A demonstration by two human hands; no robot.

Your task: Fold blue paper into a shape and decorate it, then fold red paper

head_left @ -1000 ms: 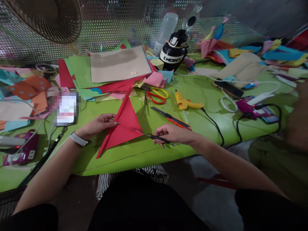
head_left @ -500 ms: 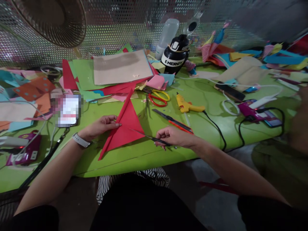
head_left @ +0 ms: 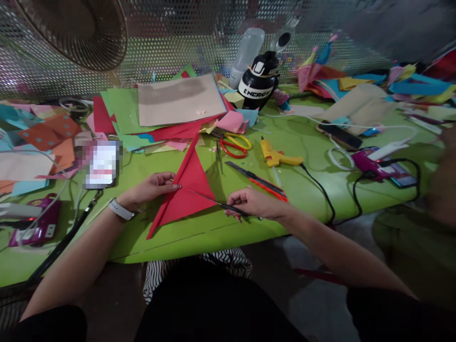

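Red paper, roughly triangular with a folded strip along its left side, lies over the green table edge. My left hand is closed on the folded strip near its middle, thumb on top. In my right hand is a pair of dark-handled scissors, its fingers curled around the handles. The thin metal blade reaches in from the paper's right edge toward its middle. My fingers partly hide the scissor handles. Just beyond the right hand lies an orange-and-black utility knife with its blade out.
A yellow glue gun with a black cord, red-and-yellow-handled scissors and tweezers lie beyond my hands. Stacked paper, a black bottle and a fan stand farther back. A lit phone is at left.
My right hand and the scissors have shifted slightly left, the blade a little farther across the red paper. The left hand and paper have moved very slightly right.
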